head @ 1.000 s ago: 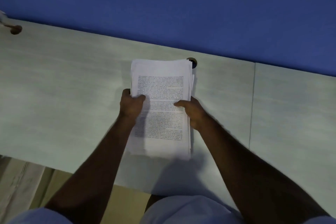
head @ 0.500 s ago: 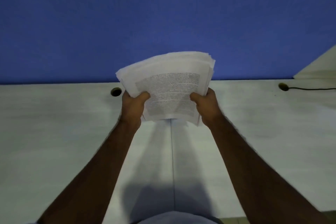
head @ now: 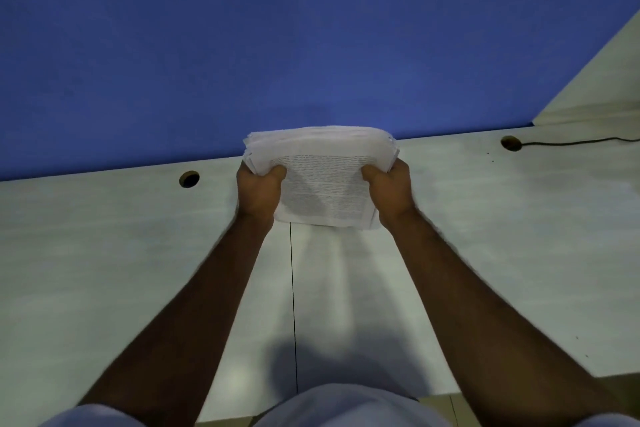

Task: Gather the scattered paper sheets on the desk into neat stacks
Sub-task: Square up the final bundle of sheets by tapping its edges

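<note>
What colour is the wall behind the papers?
Blue wall, clearest in the head view.

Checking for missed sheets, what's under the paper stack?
Bare desk shows below the paper stack, which both hands grip. The patch that the stack covers is hidden.

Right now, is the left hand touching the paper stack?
Touching. The head view shows the left hand gripping the paper stack's left edge, thumb curled over the printed top sheet. The right hand grips the opposite edge.
</note>
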